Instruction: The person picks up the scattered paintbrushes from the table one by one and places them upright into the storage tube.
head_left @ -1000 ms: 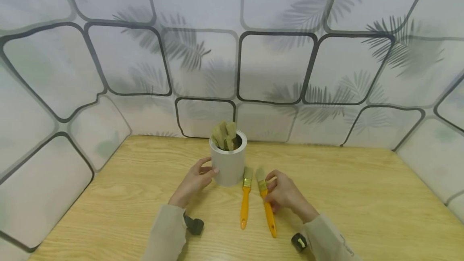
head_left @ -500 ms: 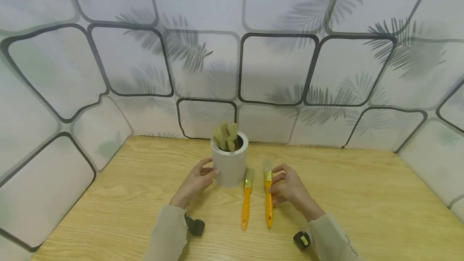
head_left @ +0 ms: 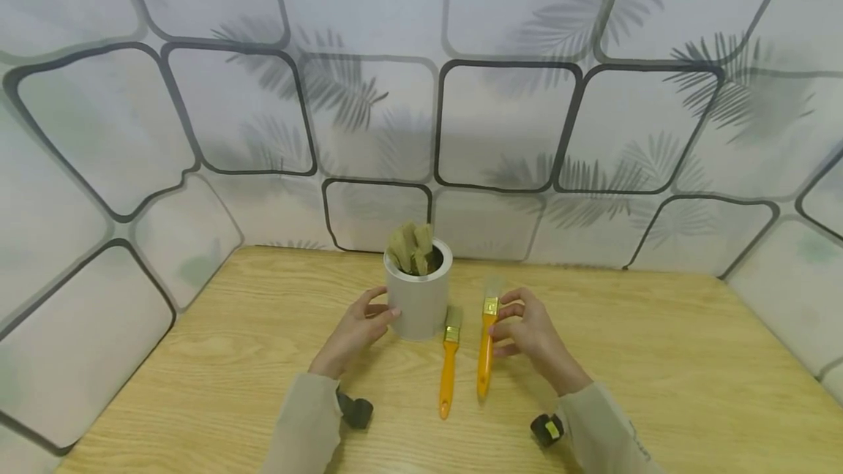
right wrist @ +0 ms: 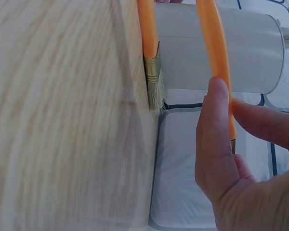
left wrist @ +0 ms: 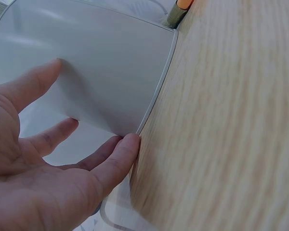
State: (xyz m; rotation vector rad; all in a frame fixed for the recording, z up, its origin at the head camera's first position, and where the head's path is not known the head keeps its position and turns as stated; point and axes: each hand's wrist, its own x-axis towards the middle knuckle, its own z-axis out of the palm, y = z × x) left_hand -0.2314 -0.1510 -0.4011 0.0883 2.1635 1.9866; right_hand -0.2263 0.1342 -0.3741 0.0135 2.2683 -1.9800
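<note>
My right hand (head_left: 529,328) pinches an orange-handled paintbrush (head_left: 486,350) between thumb and fingers, bristles pointing away from me. In the right wrist view, this paintbrush (right wrist: 214,41) is clear of the tabletop; fingers hide most of its metal band. A second paintbrush (head_left: 447,371) lies on the table, between the held one and a light grey can (head_left: 416,306). The can stands upright, with several pale bristle heads (head_left: 410,247) showing above its rim. My left hand (head_left: 356,326) rests its thumb and fingertips on the can's left side, low down, fingers (left wrist: 116,161) mostly straight.
A pale wood-grain tabletop (head_left: 626,357) carries everything. A patterned wall covering (head_left: 500,123) rises behind the table and along its left and right sides. Dark wrist devices (head_left: 548,430) sit by both sleeves.
My right hand has turned its paintbrush more upright in view, then raised it and shifted it slightly away from me. My left hand, the can and the other paintbrush stay put.
</note>
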